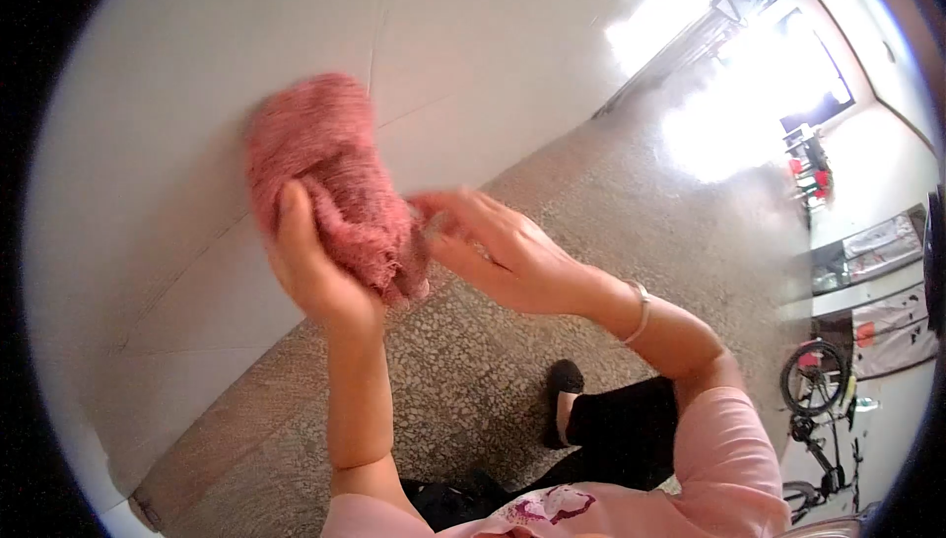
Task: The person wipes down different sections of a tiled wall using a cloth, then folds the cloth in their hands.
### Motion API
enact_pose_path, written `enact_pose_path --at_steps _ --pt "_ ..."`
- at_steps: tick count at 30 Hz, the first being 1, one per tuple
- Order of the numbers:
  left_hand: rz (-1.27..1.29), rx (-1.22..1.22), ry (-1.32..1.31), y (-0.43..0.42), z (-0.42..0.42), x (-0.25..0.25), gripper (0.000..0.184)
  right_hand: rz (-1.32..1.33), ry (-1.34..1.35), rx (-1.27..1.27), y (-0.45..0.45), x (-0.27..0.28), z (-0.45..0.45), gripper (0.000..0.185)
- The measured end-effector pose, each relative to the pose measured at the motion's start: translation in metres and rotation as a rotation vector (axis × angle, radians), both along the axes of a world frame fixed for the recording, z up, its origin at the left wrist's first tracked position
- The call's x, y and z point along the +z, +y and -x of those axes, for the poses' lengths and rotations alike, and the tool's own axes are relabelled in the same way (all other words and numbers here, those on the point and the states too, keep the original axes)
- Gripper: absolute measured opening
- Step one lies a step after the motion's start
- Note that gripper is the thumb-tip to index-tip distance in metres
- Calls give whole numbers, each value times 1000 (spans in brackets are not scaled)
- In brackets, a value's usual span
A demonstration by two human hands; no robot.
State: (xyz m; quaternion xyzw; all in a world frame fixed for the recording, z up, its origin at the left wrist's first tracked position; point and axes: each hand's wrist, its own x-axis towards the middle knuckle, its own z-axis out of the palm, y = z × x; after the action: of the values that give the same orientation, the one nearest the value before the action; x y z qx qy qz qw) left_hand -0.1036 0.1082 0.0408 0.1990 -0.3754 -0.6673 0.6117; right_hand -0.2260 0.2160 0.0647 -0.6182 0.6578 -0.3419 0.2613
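A fuzzy pink cloth (330, 159), bunched and folded, is in my left hand (320, 267). The thumb of that hand presses on the near side of the cloth, and its other fingers are hidden beneath. My right hand (503, 247), with a pale bracelet on its wrist, is at the cloth's right edge. Its bent fingertips are smeared by motion, so whether they grip the cloth cannot be made out. The cloth is over or against a large pale smooth surface (197, 65).
Below and to the right lies a speckled floor (443, 370), with a dark shoe (566, 378) on it. A bicycle (816, 380) stands at the far right near wall posters (887, 247). Bright light glares at the upper right.
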Motion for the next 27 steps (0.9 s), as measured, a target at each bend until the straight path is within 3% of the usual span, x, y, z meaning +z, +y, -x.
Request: enact_pose_path --at_steps 2,3,4,6,8,11,12,14,16,18,20,25,27 --pt "-55 -80 207 9 -3 11 45 160 -415 -26 -22 13 -22 57" --pt "-11 -9 -1 18 -3 15 55 255 -617 8 -28 12 -30 65" --pt "322 165 -315 20 -3 8 60 383 -307 149 -39 6 -27 75" --pt "218 -67 15 38 -1 12 64 623 -369 135 -39 4 -30 79" --pt "378 -156 25 40 7 16 62 680 -485 105 -36 4 -15 78" --pt "797 99 -767 34 13 40 57 741 -559 100 -36 4 18 77" --pt "812 106 -812 22 14 45 57 753 -516 98 -37 4 29 76" --pt "891 443 -890 -2 12 59 48 741 -628 32 -34 8 40 70" --pt "1483 914 -1320 -35 -11 96 45 937 -487 -180 -39 6 45 65" --pt "1687 1073 -1386 -55 -20 138 49 1004 -484 -288 -50 -3 48 63" --pt "1937 1249 -1460 -80 -29 179 51 1118 -154 -436 -66 -21 48 61" --pt "2123 1333 -1616 -91 -10 209 54 1007 175 -414 -89 -45 57 52" --pt "2159 1335 -1619 -90 -7 207 55 1010 158 -446 -95 -47 73 51"
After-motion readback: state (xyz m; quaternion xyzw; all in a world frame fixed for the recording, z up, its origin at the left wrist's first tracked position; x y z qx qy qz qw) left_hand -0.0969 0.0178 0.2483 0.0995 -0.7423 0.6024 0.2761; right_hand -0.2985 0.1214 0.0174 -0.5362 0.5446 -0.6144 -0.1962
